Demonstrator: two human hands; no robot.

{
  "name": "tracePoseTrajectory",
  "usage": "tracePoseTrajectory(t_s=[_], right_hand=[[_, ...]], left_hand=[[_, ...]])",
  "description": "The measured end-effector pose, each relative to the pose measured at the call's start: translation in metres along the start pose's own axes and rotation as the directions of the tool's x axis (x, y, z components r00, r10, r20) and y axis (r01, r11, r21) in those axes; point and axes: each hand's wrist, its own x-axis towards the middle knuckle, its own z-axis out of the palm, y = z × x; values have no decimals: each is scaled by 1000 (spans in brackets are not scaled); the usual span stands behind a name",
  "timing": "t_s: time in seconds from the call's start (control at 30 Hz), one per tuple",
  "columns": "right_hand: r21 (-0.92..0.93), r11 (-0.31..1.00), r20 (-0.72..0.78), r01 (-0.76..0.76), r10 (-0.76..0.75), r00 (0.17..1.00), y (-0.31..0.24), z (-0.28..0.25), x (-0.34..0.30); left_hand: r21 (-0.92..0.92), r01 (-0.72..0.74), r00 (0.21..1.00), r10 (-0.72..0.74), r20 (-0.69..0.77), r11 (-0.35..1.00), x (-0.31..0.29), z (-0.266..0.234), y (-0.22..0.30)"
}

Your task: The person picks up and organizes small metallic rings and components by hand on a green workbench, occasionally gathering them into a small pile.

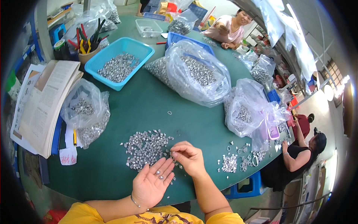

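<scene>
My left hand [151, 184] lies palm up with its fingers stretched out flat. Two small rounded silver metal pieces [159, 174] rest on its fingers. Just above those fingertips my right hand [190, 158] is closed in a pinch. Between its thumb and forefinger is what looks like another small silver metal piece [172, 151], mostly covered by the fingers. Beyond the left hand a loose pile of the same small silver pieces [143, 147] is spread over the green table [134, 112]. A few stray pieces lie near my hands.
Around the pile stand a blue tray [120, 85] of silver pieces, clear plastic bags [197, 74] of more pieces, and a stack of papers [48, 104]. A pot of pliers [87, 52] is behind. Rings and bits [229, 163] lie right. Other people sit around the table.
</scene>
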Motion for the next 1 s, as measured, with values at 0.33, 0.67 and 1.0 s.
tracePoseTrajectory(t_s=[0.33,0.67,1.0], right_hand=[[-159,955,309,251,-193,931,-17,2,-1],[-388,843,417,372,-200,887,-23,4,-3],[-362,845,392,394,-246,886,-29,6,-7]], left_hand=[[-73,-45,998,42,-39,996,1,4,-6],[-120,-12,1000,9,-28,993,3,-7,-6],[-44,-17,998,14,-54,999,1,0,-5]])
